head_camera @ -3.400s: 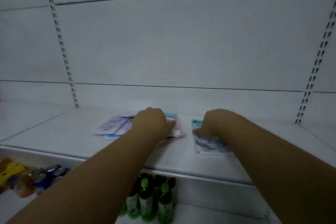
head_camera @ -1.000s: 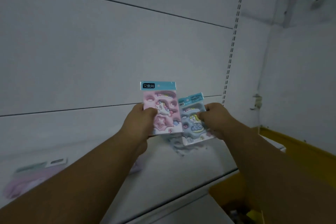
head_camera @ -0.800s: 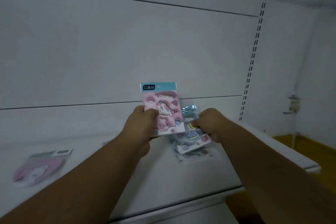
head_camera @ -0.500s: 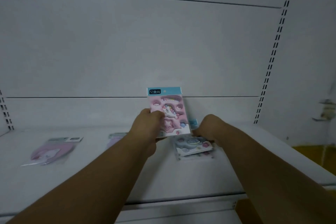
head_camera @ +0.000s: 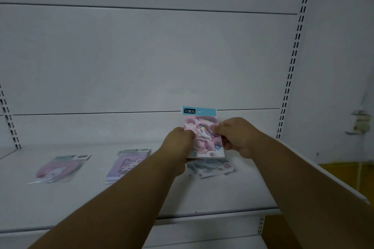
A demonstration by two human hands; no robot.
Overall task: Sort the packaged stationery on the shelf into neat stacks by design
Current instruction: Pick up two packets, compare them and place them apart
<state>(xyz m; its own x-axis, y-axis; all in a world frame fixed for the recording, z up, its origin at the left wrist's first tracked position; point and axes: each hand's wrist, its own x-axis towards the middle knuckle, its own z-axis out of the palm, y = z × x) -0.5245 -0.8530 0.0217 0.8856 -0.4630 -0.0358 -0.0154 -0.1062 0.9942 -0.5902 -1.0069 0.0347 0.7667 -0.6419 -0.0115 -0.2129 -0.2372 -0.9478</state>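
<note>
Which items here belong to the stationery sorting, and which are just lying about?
Part of the job:
- pink unicorn pack, held upright by left hand and right hand
- blue pack flat beneath it
- purple pack
- round pink pack
- shelf

Just there:
- wall fitting, far right

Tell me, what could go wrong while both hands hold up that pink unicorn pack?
The pink unicorn pack is pinched only at its side edges by the left hand and right hand, so the slippery wrapper might slide out and fall. It could land on the blue pack lying on the shelf right below, knocking it crooked. It might also end up with the wrong design, like the purple pack.
</note>
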